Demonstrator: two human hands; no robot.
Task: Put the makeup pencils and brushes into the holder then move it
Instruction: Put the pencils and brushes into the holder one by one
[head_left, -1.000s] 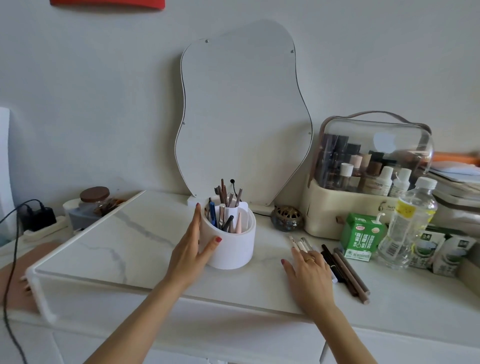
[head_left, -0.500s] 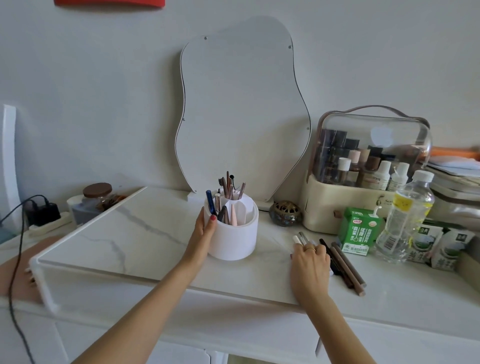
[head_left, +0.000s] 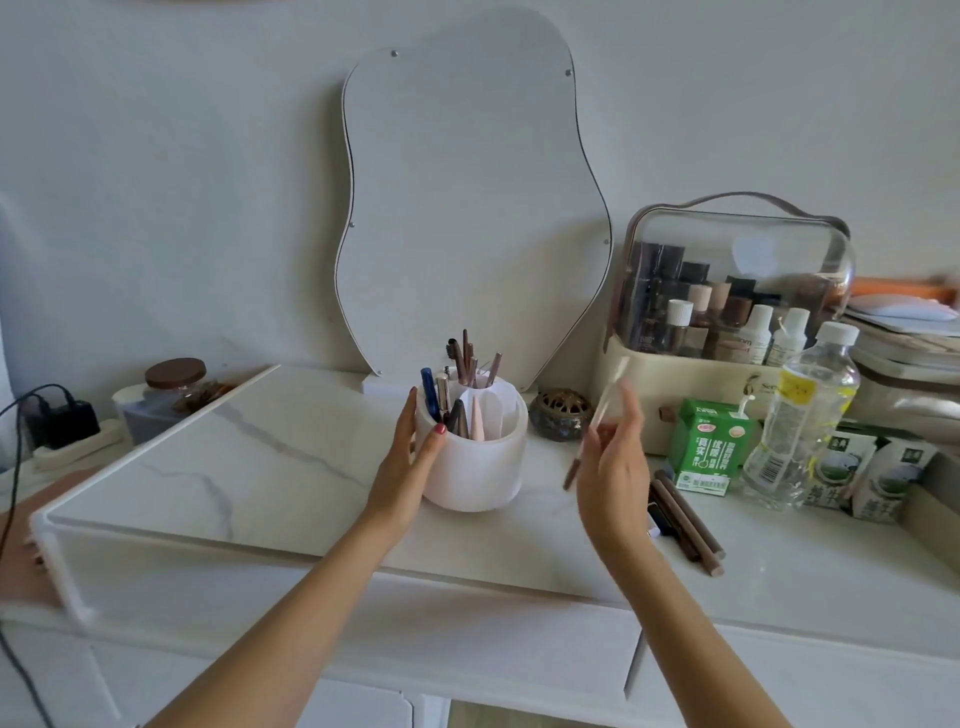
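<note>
A white round holder (head_left: 483, 470) with several pencils and brushes (head_left: 465, 371) standing in it sits on the marble top. My left hand (head_left: 408, 460) grips its left side, thumb at the rim. Raised to the right of the holder, my right hand (head_left: 610, 460) pinches a thin makeup pencil (head_left: 605, 405), blurred, with a pale upper part and a brown lower end. Several dark brown pencils (head_left: 685, 522) lie on the top just right of that hand.
A wavy mirror (head_left: 467, 208) leans on the wall behind the holder. A small dark bowl (head_left: 561, 413), a clear-lidded cosmetics case (head_left: 727, 322), a green carton (head_left: 709, 449) and a water bottle (head_left: 800, 415) crowd the right. A jar (head_left: 174, 387) and charger (head_left: 67, 421) sit left.
My right hand has lifted off the tabletop with a pencil and moved up toward the holder. My left hand stays on the holder's side.
</note>
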